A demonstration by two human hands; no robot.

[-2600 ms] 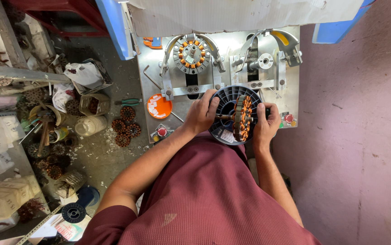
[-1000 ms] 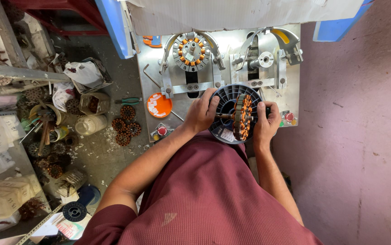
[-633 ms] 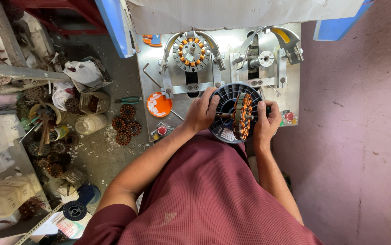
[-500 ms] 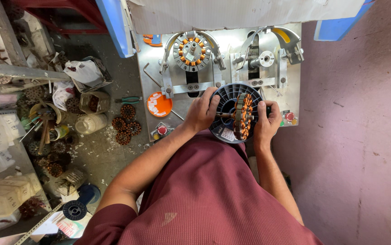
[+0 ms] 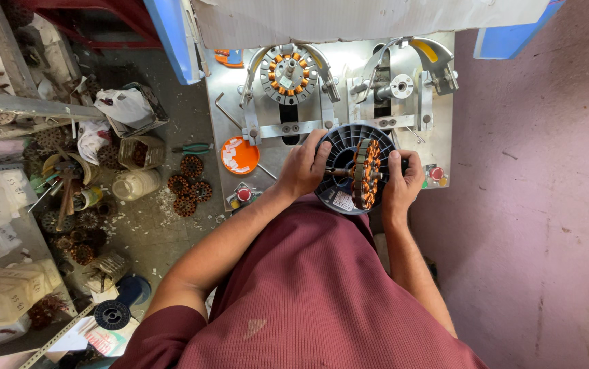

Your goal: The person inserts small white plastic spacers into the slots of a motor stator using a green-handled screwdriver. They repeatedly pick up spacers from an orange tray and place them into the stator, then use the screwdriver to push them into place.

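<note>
Both hands, left hand (image 5: 301, 167) and right hand (image 5: 402, 181), have fingers closed around the wound stator (image 5: 365, 174).

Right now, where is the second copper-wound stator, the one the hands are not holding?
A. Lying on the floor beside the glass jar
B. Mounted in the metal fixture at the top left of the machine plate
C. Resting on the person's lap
B: the round copper-wound stator sits in the metal fixture, beyond the left hand and right hand.
</note>
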